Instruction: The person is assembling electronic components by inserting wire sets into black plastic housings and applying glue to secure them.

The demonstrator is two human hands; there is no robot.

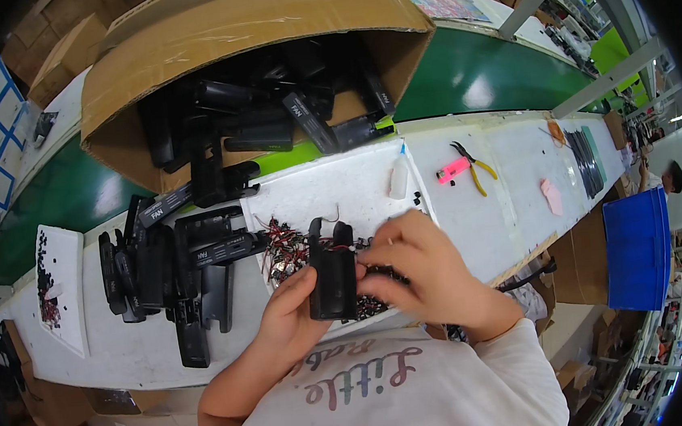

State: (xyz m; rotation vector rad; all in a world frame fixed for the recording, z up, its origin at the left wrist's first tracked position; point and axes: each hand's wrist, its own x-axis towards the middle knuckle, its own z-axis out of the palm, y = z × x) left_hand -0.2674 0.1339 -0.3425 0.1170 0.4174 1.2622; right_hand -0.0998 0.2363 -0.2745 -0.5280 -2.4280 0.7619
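My left hand [288,307] grips a black plastic housing [333,285], held upright with its hollow side facing me. Thin red and dark wires poke out at the housing's upper end. At the housing's right side, my right hand [407,268] has its fingers bent together near those wires; whatever they pinch is too small to make out. Beneath both hands lies a white foam tray [330,185], holding a heap of small parts with red and black wires [283,246]. A pile of similar black housings [151,266] rests on the table to the left.
A cardboard box [260,33] full of black housings lies open at the back. Right of the tray are a clear bottle [399,179], a pink lighter [452,171] and yellow-handled pliers [477,173]. A small white tray [72,293] is far left, a blue bin [638,248] far right.
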